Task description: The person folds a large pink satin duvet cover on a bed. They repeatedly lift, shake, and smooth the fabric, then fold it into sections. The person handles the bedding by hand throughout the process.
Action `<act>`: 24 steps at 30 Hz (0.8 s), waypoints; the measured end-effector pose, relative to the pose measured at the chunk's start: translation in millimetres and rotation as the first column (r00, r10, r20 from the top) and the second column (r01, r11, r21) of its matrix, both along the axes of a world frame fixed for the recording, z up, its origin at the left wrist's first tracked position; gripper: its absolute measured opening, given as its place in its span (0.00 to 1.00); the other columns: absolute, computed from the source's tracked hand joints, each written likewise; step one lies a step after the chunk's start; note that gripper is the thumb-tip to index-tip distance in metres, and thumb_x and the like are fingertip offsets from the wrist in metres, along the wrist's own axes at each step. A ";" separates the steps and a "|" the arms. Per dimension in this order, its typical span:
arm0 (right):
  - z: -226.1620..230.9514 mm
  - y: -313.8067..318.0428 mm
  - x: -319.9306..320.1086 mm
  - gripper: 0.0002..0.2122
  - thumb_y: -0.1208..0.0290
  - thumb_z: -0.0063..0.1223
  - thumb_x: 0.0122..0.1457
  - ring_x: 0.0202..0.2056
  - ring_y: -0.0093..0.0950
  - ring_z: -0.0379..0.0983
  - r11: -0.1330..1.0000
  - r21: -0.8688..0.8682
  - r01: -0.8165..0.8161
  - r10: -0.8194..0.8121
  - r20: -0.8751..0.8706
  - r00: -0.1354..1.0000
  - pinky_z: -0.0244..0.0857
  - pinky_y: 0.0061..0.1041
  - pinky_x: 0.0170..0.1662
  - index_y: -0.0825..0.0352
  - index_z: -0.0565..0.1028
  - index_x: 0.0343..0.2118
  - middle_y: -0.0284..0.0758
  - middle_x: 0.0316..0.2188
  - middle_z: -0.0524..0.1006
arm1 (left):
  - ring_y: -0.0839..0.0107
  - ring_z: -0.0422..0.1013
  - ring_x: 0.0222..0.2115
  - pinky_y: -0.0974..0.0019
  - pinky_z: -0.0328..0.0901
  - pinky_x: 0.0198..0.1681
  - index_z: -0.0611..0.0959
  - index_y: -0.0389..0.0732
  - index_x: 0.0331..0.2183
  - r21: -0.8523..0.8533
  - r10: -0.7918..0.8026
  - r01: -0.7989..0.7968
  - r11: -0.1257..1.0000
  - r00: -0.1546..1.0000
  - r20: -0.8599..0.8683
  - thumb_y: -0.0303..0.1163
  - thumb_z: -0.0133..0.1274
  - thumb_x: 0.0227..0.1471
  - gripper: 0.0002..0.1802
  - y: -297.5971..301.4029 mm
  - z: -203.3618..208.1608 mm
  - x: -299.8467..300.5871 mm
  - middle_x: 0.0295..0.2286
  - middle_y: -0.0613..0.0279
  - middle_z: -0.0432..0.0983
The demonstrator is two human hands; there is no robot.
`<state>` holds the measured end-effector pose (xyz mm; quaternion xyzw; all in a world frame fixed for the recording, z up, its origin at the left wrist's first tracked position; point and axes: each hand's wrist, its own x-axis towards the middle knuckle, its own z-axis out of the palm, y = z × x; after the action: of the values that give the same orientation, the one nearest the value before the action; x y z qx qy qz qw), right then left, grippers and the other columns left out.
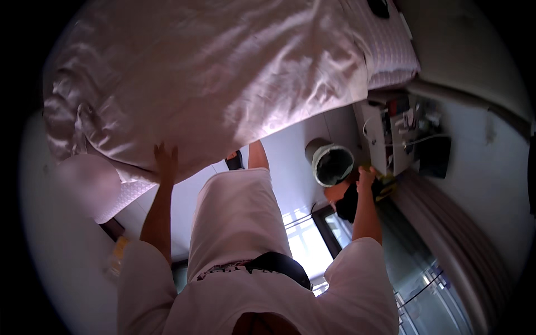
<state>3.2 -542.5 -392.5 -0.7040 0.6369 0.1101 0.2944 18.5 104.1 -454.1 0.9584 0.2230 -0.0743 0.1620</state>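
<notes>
A pale pink, rumpled bed cover (223, 72) spreads over the bed in front of me. My left hand (166, 162) lies on its near edge at the left, fingers apart, holding nothing that I can see. Out to the right, my right hand (365, 177) hangs in the air away from the bed, its fingers loosely bent and slightly apart. Nothing shows in it, though its fingertips are small and dim. Nearest to that hand is a waste bin (333, 164) with a pale liner, standing on the floor.
A white bedside cabinet (388, 139) with small items and cables stands at the right. Behind my right hand is a dark bundle (349, 202). Curtains (446, 234) hang by a window at the lower right. A patterned pillow or mattress end (391, 61) shows at the far right.
</notes>
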 end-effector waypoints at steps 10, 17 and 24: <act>-16.8 74.8 202.3 0.23 0.67 0.58 0.42 0.37 0.28 0.63 0.830 -0.153 -0.536 0.544 0.433 0.719 0.57 0.26 0.37 0.66 0.64 0.42 0.36 0.37 0.66 | 0.65 0.59 0.32 0.65 0.59 0.30 0.66 0.37 0.42 -0.270 0.844 -0.914 0.302 0.388 -0.369 0.48 0.57 0.33 0.37 -2.5 -17.3 -75.7 0.33 0.59 0.65; -2.1 84.6 339.9 0.20 0.67 0.58 0.39 0.36 0.36 0.64 0.567 -0.654 -0.501 0.809 0.324 0.491 0.57 0.32 0.40 0.70 0.67 0.35 0.41 0.32 0.67 | 0.64 0.66 0.26 0.65 0.61 0.31 0.71 0.35 0.30 -0.297 0.539 -0.505 0.811 0.842 0.039 0.37 0.55 0.39 0.17 -45.6 9.2 28.2 0.25 0.55 0.69; -58.7 13.9 318.9 0.33 0.57 0.62 0.35 0.40 0.37 0.61 0.785 -0.172 -0.595 0.586 0.520 0.622 0.55 0.32 0.42 0.70 0.61 0.43 0.43 0.37 0.66 | 0.75 0.65 0.19 0.71 0.61 0.24 0.73 0.37 0.24 -0.714 0.330 -0.155 0.683 0.937 0.111 0.37 0.52 0.41 0.12 -207.5 29.0 315.8 0.17 0.63 0.69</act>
<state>322.1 -528.6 -451.2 -0.8716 0.2575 -0.0002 0.4170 334.3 -103.4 -425.1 0.7901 0.2839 -0.0183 0.5430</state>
